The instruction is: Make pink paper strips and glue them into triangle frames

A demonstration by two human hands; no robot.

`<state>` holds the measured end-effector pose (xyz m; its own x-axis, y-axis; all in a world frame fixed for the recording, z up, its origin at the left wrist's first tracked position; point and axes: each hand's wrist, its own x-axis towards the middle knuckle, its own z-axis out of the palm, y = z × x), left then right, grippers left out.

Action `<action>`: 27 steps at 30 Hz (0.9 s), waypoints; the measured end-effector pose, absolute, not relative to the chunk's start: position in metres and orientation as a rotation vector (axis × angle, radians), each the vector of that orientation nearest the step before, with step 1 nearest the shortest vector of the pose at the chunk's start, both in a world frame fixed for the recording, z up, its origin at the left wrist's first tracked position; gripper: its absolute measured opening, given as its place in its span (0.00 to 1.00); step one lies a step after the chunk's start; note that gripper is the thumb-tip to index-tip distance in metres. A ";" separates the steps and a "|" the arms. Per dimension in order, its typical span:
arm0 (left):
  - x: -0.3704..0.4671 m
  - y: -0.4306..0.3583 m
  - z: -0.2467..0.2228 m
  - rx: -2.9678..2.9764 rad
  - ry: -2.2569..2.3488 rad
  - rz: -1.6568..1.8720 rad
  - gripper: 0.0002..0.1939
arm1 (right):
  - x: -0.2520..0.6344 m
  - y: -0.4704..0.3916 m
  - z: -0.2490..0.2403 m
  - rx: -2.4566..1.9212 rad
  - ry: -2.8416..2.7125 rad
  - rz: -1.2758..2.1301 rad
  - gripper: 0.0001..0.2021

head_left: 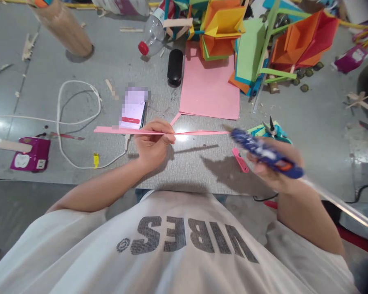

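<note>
My left hand [155,143] is closed around the middle of a long, narrow pink paper strip [116,130], which it holds level above the table. My right hand [279,163] grips a blue hot glue gun [257,149], slightly blurred. A clear glue stick [340,202] sticks out of the gun's back end. The gun's nozzle is close to the right tip of the strip; whether they touch I cannot tell. Below the gun lies a small pink box cutter [240,160]. Partly behind my right hand are dark-tipped pliers [271,127] on green and blue paper pieces.
Pink paper sheets [210,90] lie ahead, beside a black case [175,67]. Folded orange and yellow paper shapes [223,28] stand at the back. A phone [133,107] with a white cable [59,134], a plastic bottle [151,36] and a wooden cylinder [66,30] are left.
</note>
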<state>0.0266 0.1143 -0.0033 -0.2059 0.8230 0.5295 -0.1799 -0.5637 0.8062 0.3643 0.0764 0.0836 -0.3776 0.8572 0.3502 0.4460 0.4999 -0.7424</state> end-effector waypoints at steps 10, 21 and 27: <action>0.021 0.115 -0.007 1.600 0.870 1.899 0.12 | 0.311 0.092 0.051 -0.803 -2.081 0.651 0.25; 0.021 0.109 -0.006 1.737 0.932 1.839 0.10 | 0.300 0.077 0.038 -0.878 -2.014 0.753 0.25; 0.019 0.108 0.001 1.822 0.871 1.778 0.10 | 0.298 0.074 0.037 -0.918 -1.996 0.742 0.27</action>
